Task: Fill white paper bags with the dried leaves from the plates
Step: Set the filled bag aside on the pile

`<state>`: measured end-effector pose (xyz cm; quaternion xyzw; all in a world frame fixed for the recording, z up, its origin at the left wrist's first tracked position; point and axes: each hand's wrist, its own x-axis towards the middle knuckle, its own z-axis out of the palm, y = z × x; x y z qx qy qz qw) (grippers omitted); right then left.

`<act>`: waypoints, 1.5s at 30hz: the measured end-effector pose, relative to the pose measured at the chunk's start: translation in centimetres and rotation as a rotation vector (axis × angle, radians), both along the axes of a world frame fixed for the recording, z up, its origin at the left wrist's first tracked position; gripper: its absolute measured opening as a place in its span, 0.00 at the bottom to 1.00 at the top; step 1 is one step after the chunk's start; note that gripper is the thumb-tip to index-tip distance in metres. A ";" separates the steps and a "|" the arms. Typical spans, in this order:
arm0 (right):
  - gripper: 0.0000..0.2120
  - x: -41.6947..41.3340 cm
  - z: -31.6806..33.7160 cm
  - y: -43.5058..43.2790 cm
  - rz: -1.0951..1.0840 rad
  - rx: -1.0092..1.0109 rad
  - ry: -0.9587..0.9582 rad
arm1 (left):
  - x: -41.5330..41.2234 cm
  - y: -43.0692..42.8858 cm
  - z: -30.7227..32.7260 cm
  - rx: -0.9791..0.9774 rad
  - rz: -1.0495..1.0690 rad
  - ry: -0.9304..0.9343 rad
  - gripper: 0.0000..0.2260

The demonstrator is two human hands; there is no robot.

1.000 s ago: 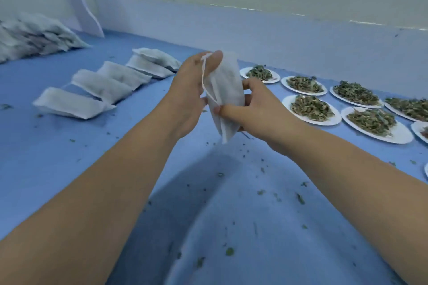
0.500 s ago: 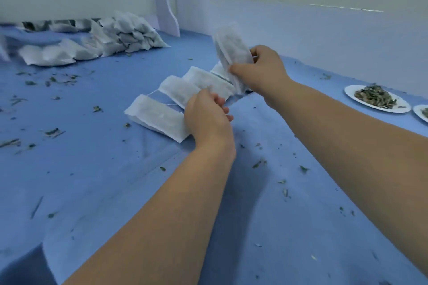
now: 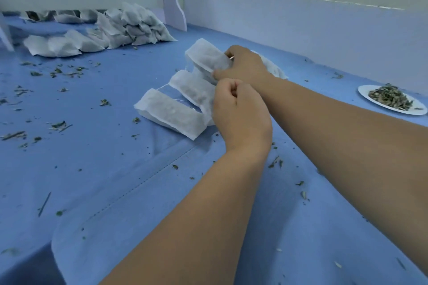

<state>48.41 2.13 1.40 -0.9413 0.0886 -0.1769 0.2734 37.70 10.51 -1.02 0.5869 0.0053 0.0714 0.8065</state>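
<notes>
Two filled paper bags (image 3: 171, 113) flat on the blue cloth (image 3: 92, 157), third bag (image 3: 206, 56) just above them, gripped at its end by right hand (image 3: 247, 65). Left hand (image 3: 240, 113) fisted tight beside; holding anything? Can't tell. Looks like the laying-down step. Next: lowering it alongside, then over to the leaf plate (image 3: 364, 90) far right.
</notes>
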 end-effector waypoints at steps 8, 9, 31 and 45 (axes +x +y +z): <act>0.24 -2.7 1.3 0.3 0.019 0.045 0.030 | -1.2 -0.3 -0.5 0.062 -0.014 -0.139 0.09; 0.24 -3.8 1.7 -0.4 0.013 0.054 0.028 | -1.5 -0.5 -0.6 0.094 -0.042 -0.191 0.08; 0.19 -40.1 0.1 -25.2 -0.581 -0.015 0.130 | -16.0 -20.4 -1.7 0.632 -0.844 -0.284 0.11; 0.15 -28.6 -0.9 -30.4 -0.428 -0.343 0.223 | -6.4 -27.7 -3.4 0.932 -0.505 -0.421 0.14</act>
